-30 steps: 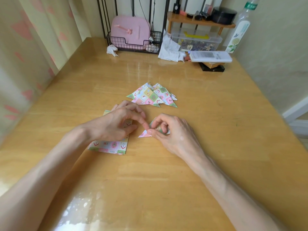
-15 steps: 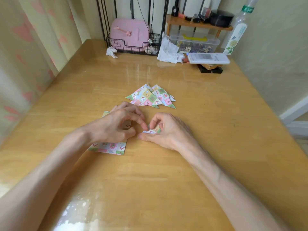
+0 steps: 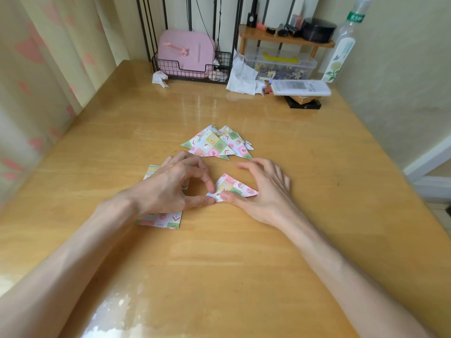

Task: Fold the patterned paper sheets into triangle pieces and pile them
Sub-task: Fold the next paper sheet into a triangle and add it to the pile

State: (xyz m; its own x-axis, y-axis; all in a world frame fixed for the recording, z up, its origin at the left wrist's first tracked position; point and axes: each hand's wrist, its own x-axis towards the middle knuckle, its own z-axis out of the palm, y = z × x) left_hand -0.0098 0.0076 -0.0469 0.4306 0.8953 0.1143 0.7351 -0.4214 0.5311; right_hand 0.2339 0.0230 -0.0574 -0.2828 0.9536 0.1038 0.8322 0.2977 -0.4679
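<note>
A small folded triangle piece [image 3: 234, 187] of pastel patterned paper lies flat on the wooden table [image 3: 244, 252]. My left hand [image 3: 168, 187] pinches its near left corner between thumb and forefinger. The thumb of my right hand [image 3: 264, 191] presses the same corner, with the fingers arched over the piece's right side. Beyond the hands lies a pile of finished triangles [image 3: 216, 143]. A stack of unfolded patterned sheets [image 3: 161, 219] sits under my left hand and wrist, mostly hidden.
At the table's far edge stand a wire basket with a pink case [image 3: 188, 57], crumpled tissues [image 3: 241, 76], a clear storage box [image 3: 280, 67], a white remote on a dark box [image 3: 300, 87] and a tall bottle [image 3: 341, 50]. A curtain hangs along the left side.
The right hand's fingers have lifted and spread, uncovering the folded triangle lying flat. Both thumbs now meet at its near left corner. The camera view has shifted slightly.
</note>
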